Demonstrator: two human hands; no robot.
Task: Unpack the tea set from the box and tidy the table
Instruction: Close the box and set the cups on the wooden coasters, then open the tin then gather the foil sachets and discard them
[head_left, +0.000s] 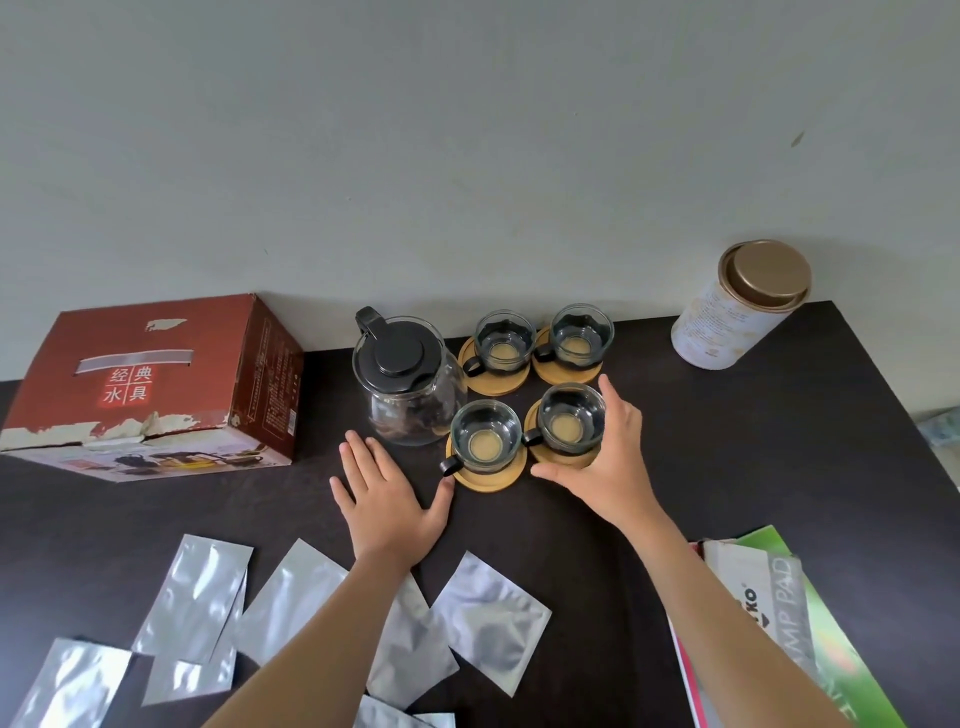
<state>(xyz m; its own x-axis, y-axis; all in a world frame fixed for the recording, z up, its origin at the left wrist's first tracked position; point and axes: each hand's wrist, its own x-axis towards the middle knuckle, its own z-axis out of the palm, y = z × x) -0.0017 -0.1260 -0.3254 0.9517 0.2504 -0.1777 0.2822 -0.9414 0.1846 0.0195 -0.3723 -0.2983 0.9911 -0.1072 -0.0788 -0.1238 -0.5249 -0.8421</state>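
Worktop (727, 467): dark and wide, carrying everything, and you're working at its far side, against the wall.
Box (150, 384): red carton, well off to your left, flaps down. From here I can't tell whether anything is left inside.
Tin (748, 306): pale canister with a gold lid sitting askew, far right, well apart from the set.
Teapot (410, 384): glass body, black lid, upright just left of the cups.
Cups: four glass cups on four bamboo coasters in a tight two-by-two block, black handles pointing left. The near-right cup (571, 421) is the one you've got.
Foil pouches (491, 618): silver sachets scattered along the near edge under your forearms, with a green booklet (810, 623) near right.
Right hand (608, 462): spread wide and cupped round the near-right cup and its coaster (545, 452), thumb at the near edge, fingers up the far side. It looks like a nudge into line, not a lift.
Left hand (387, 499): flat on the worktop, fingers splayed, holding nothing, thumb just beside the near-left coaster (488, 478).
Stage: I'd say the set is out and you're squaring it up. The pouches still need tidying.
Risk one: the coasters are nearly touching, so push this one left and it could knock its neighbour and rattle that cup.
Risk two: lift by the coaster alone and the loose cup may slide off.
Risk three: pulling your arms back low could sweep pouches off the near edge.
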